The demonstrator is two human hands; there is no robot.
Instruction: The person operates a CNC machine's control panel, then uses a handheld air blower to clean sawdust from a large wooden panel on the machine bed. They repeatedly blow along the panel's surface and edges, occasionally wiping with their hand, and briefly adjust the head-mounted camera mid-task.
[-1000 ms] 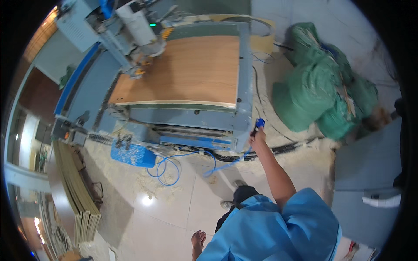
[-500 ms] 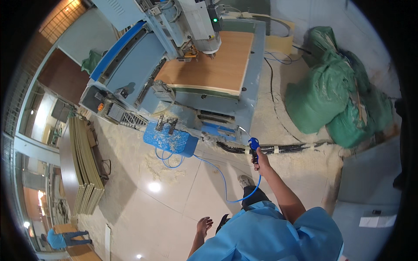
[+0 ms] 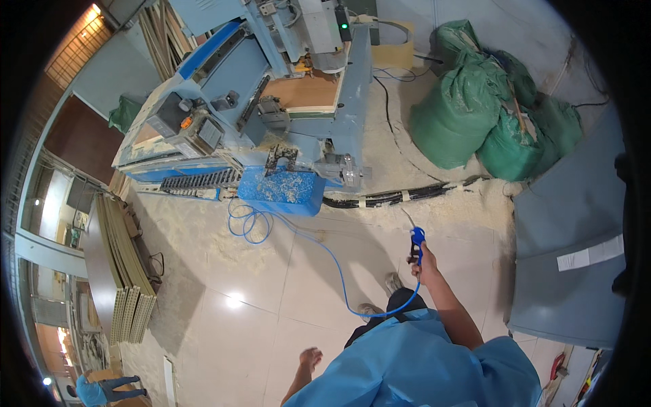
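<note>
1. at far left, has a stack of long flat brown-faced panels with pale ribbed edges [image 3: 129,292], set on edge and close together, probably to spare floor; well apart from both hands.
2. next, shows a thin blue plastic hose [image 3: 342,283] in loose coils on the dusty pale tiled floor [image 3: 251,336], likely slack for reach.
3. just beyond the coils, has a blue rectangular box [image 3: 298,198] strewn with shavings, at the near end of a pale blue metal gantry machine [image 3: 356,85]; on its bed, a wood-brown flat panel [image 3: 308,91], partly hidden, seemingly laid flat for full support.
4. lets the bare left hand [image 3: 310,358] hang low over the floor, fingers loosely bent, pinching nothing visible; apparently free, with one hand enough for the tool.
5. holds in the bare right hand [image 3: 426,262] a blue pistol-shaped air gun with a thin nozzle [image 3: 418,237], fingers wrapped round the handle; cannot tell any squeeze on the trigger. points the nozzle forward and slightly left, probably for clearance from the body, with the hose curving loosely below.
6. farther right, shows bulging green woven sacks [image 3: 444,125], bunched together by the wall, perhaps for mutual support.
</note>
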